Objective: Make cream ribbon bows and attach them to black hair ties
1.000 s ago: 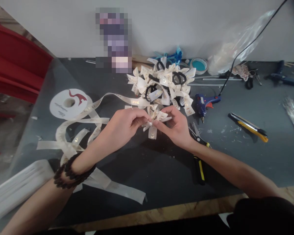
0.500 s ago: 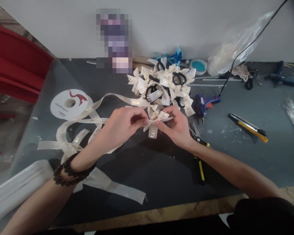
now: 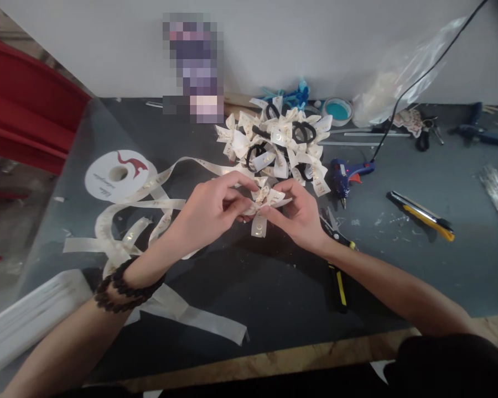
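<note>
Between my two hands, above the dark table, is a cream ribbon bow (image 3: 259, 225) with gold lettering, one tail hanging down. My left hand (image 3: 218, 205) pinches the bow's left side, with its index finger reaching over the top loops. From the right, my right hand (image 3: 297, 216) grips the bow between thumb and curled fingers. Just behind lies a pile of similar ribbon bows (image 3: 280, 138) on black hair ties. Cream ribbon (image 3: 166, 174) runs from a white spool (image 3: 118, 176) toward the pile, partly hidden by my left hand and arm.
Right of the pile are a blue glue gun (image 3: 344, 176) with a black cord, and a yellow box cutter (image 3: 421, 215). Scissors (image 3: 337, 284) lie partly under my right forearm. A tape roll (image 3: 337, 110) stands behind; a white packet (image 3: 33, 315) is at left front.
My left index finger has lifted and moved over the top of the bow. The bow has turned slightly in my fingers. My right hand has hardly moved.
</note>
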Tool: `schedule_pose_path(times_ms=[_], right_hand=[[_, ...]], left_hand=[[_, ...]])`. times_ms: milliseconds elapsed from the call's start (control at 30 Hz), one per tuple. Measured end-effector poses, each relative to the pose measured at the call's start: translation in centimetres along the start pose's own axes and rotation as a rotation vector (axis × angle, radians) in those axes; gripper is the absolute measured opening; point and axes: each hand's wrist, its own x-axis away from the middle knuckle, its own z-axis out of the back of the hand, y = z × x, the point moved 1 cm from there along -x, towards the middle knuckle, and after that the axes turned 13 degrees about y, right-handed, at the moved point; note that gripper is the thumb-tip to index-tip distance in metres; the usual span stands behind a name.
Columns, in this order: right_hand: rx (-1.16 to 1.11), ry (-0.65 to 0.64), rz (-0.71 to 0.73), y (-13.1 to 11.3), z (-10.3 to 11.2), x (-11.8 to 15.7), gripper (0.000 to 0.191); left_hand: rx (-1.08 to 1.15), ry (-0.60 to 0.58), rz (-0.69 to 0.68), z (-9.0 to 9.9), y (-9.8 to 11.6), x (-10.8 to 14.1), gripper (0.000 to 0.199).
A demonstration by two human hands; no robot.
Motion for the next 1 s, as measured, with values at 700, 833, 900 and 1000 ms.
schedule_pose_path(times_ms=[700, 833, 900, 1000], right_hand=[[-0.088, 0.022, -0.060, -0.6, -0.1, -0.3, 0.033], [-0.122, 0.065, -0.101, -0.2, -0.2, -0.4, 0.039], [-0.111, 0.079, -0.109, 0.0, -0.2, -0.4, 0.042], [-0.100, 0.080, -0.102, 0.0, -0.2, -0.4, 0.039]], left_hand=[[-0.041, 0.096, -0.104, -0.3, 0.3, 0.3, 0.025], [0.084, 0.080, 0.019, 0.1, -0.3, -0.2, 0.031], [0.170, 0.056, 0.061, 0.0, -0.3, -0.2, 0.036], [0.287, 0.053, 0.132, -0.3, -0.4, -0.1, 0.039]])
